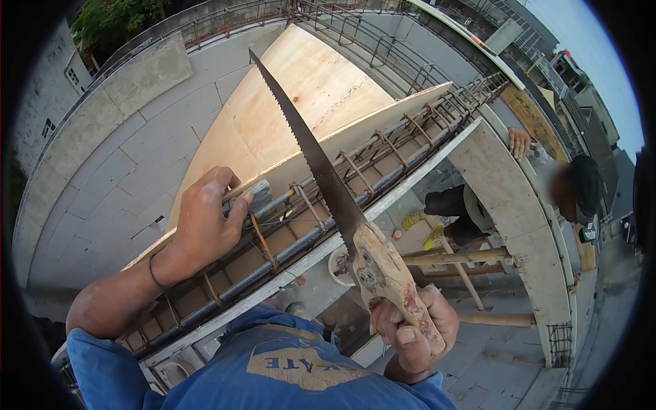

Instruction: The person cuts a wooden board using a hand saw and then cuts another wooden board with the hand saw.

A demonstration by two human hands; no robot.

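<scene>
My right hand [413, 335] is wrapped round the worn wooden handle of a handsaw [311, 150]. Its long dark toothed blade points up and away, across the rebar cage [383, 150] and in front of a plywood sheet [294, 96]. At the upright plywood edge, my left hand [205, 222] is closed, with the thumb against a small grey block [254, 196] that looks like wood. Part of the block and some fingertips are hidden. The saw teeth are apart from the left hand and its block.
Below the formwork, wooden poles [458, 257] and a white bucket [339, 265] show. On the right, another person [574, 188] stands beyond a formwork panel [509, 184], one hand on its edge. A light block wall [130, 164] curves along the left.
</scene>
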